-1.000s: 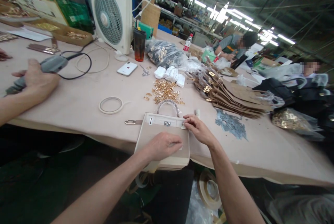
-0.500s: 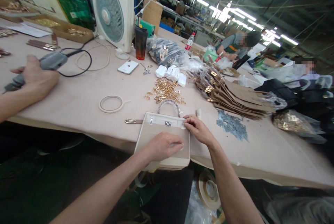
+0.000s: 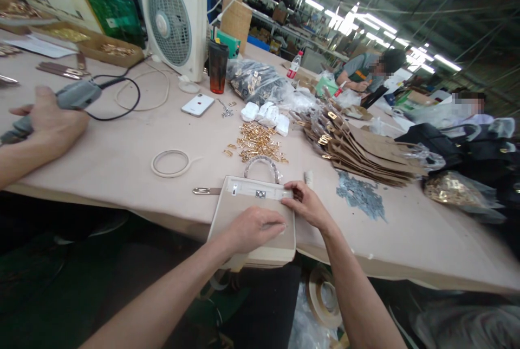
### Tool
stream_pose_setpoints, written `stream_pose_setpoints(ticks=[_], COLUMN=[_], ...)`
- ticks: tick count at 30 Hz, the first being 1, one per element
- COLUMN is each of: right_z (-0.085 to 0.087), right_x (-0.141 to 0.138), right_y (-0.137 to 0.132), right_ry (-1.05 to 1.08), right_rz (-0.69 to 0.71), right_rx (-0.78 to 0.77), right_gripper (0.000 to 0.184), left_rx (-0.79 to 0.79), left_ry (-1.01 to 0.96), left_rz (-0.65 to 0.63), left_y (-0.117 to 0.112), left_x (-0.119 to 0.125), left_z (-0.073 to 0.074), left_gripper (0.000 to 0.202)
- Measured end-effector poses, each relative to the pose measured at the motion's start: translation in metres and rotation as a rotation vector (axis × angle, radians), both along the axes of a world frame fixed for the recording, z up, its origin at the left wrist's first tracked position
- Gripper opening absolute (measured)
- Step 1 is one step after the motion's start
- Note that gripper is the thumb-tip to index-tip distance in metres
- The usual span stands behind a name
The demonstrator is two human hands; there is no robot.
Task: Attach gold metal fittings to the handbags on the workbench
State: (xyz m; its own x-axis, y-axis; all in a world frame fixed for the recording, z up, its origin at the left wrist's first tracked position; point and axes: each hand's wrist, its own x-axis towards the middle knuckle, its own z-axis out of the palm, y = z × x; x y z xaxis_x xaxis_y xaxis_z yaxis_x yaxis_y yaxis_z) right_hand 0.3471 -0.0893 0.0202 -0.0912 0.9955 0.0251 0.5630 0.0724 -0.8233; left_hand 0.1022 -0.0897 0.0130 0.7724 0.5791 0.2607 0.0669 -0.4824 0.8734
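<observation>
A beige handbag lies at the table's front edge, with a plastic-wrapped handle at its far side. A brown strap with a metal buckle sticks out to its left. Small metal fittings show along the pale strip at its top. My right hand grips the bag's top right corner, thumb on the panel and fingers curled at the edge. Over the lower panel, my left hand is closed in a pinch; a small pale bit shows at its fingertips, too small to name.
Beyond the bag lie gold hardware pieces and a tape roll. Grey metal plates and stacked brown bag pieces are to the right. At left, another person's hand holds a grey power tool. A fan stands behind.
My right hand's fingers have shifted slightly at the bag's corner, the thumb now lower on the panel. My left hand stays pinched almost in place. The view has moved a little.
</observation>
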Motion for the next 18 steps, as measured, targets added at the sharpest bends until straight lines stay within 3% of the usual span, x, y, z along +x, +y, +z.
stream_pose_setpoints(ticks=[3,9,18], right_z=[-0.003,-0.008,-0.027], right_x=[-0.001,-0.003,-0.027], right_y=[0.004,0.01,0.004], right_ry=[0.123,0.199,0.115], right_rz=[-0.067,-0.133,-0.368], right_rx=[-0.082,-0.094,0.178], right_gripper=[0.051,0.046,0.034], left_rx=[-0.042,-0.072,-0.193], left_ry=[-0.043,-0.109,-0.076], left_rz=[0.018,0.06,0.112], left_y=[-0.001,-0.003,0.002], left_x=[0.0,0.002,0.003], left_z=[-0.001,-0.005,-0.004], left_gripper=[0.023,0.024,0.041])
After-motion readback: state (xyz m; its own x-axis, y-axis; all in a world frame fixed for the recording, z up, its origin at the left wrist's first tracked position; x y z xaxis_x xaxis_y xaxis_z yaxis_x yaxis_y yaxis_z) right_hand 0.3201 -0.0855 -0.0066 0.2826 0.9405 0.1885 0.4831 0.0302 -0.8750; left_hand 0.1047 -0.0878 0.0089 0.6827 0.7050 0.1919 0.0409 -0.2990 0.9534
